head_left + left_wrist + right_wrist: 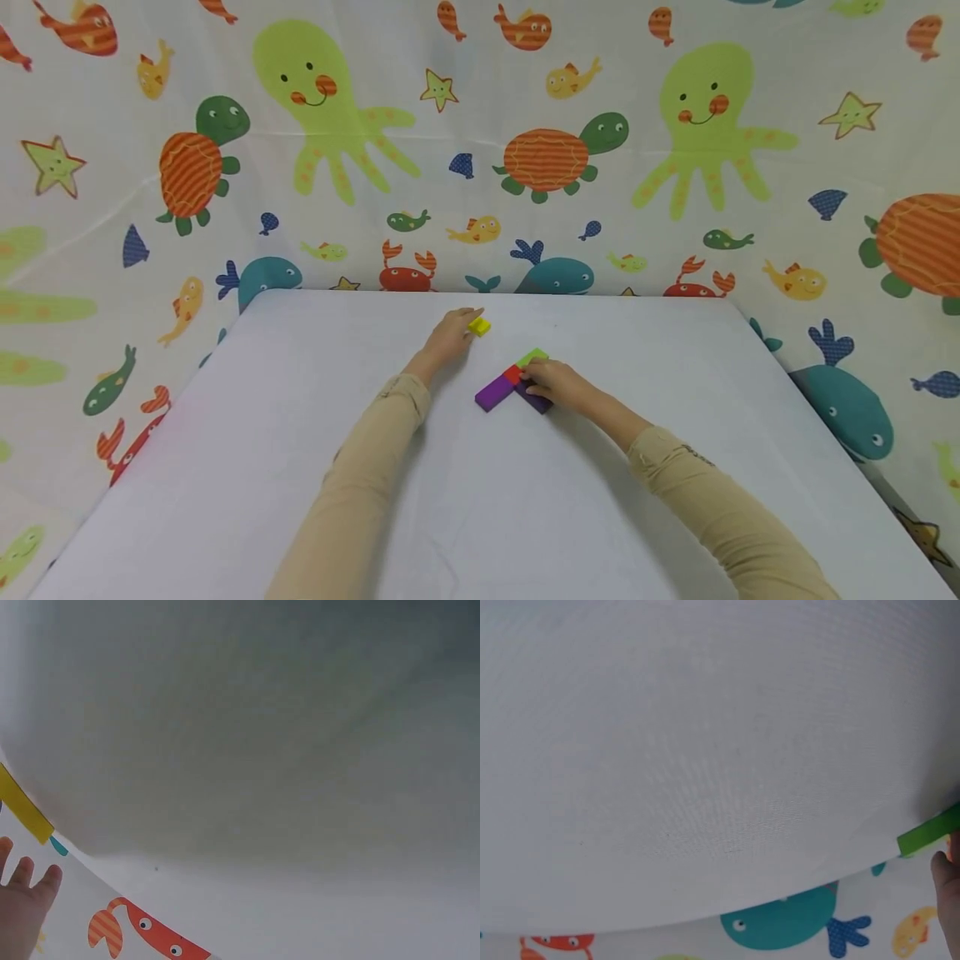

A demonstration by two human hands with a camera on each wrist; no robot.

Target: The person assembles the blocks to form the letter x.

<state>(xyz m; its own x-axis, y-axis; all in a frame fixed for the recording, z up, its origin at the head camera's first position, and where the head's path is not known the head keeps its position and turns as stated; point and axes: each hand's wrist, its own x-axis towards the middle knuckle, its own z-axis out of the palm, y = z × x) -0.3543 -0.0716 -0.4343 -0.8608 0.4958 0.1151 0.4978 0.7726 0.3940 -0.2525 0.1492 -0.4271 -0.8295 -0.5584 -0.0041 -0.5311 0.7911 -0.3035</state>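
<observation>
My left hand (pixel 452 332) reaches to a small yellow block (pixel 481 327) at the far middle of the table, one finger stretched past it. In the left wrist view, spread fingers (pixel 30 881) show below the yellow block (pixel 26 810); the thumb is out of sight. My right hand (pixel 561 385) is at a joined group: a red block (pixel 512 374) in the middle, a purple block (pixel 494 392) to its near left, a green block (pixel 535 357) behind and a dark purple block (pixel 534 397) partly under the hand. Its fingertips touch the group around the red block; their grip is hidden.
The blocks lie on a white-covered table (pixel 300 467). Behind it and along both sides hangs a white cloth (pixel 465 125) printed with sea animals. Both forearms, in tan sleeves (pixel 360 492), reach over the table from its near side.
</observation>
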